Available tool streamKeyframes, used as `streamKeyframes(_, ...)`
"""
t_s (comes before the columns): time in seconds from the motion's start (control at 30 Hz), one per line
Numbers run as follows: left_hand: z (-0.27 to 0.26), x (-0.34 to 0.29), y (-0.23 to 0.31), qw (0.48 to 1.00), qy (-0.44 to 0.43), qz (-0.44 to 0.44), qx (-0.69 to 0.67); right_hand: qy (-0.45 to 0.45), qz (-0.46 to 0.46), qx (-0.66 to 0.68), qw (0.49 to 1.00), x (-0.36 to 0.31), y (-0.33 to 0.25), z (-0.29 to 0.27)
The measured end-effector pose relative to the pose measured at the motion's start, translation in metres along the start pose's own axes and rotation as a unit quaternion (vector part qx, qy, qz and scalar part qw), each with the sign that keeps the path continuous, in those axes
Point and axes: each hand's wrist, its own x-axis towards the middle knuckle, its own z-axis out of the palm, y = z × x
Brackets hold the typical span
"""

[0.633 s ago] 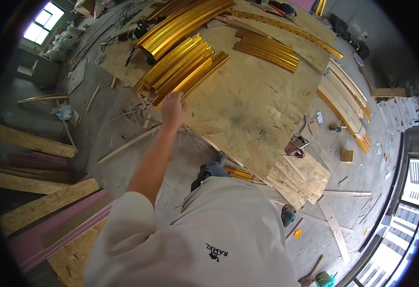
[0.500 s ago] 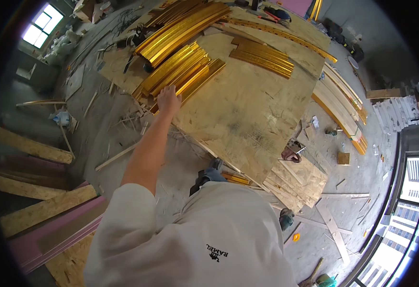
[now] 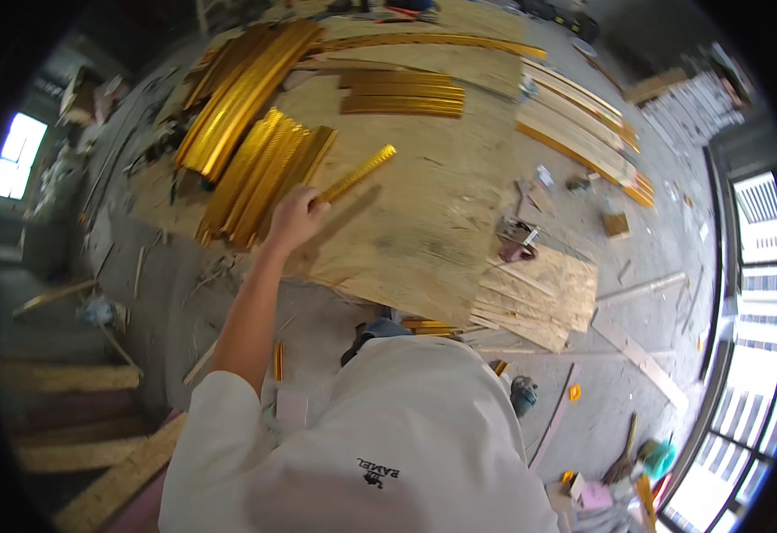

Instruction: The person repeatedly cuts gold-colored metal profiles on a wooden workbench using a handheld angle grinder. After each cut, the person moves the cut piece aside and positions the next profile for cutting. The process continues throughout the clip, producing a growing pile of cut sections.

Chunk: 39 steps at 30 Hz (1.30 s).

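My left hand [image 3: 296, 218] is closed on one end of a short gold moulding strip [image 3: 358, 174]. The strip's far end points up and to the right over a plywood sheet [image 3: 415, 213], and a shadow falls beneath it. Just left of the hand lies a pile of similar gold strips [image 3: 260, 173], side by side on the plywood. Beyond them is a stack of longer gold strips [image 3: 248, 98]. Another small gold group [image 3: 402, 94] rests near the far middle. My right hand is out of sight.
To the right, long boards [image 3: 575, 133] lie on the floor. A chipboard piece [image 3: 539, 298] sits beside the plywood's near right corner, with a power tool [image 3: 517, 242] nearby. Wood offcuts litter the floor; thick timbers [image 3: 78, 453] are at lower left.
My left hand has come away from the near gold pile with one strip, which is now raised over the plywood. The whole view has also turned and shifted.
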Motion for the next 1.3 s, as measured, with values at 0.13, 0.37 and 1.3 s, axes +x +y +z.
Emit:
streamKeyframes(0.13,0.056,0.017,0.089,0.97,-0.177,0.15,-0.075,0.015,0.0,0.016,1.0,-0.006,0.004,-0.001)
streamKeyframes(0.37,0.145,0.041,0.137,0.946,-0.197,0.248,0.068,0.02,-0.022,0.057,0.998,0.008,-0.021,0.007)
streamKeyframes(1.3,0.214,0.008,0.15,0.912,-0.002,0.393,0.117,-0.121,-0.227,-0.103,0.961,-0.054,-0.23,0.014)
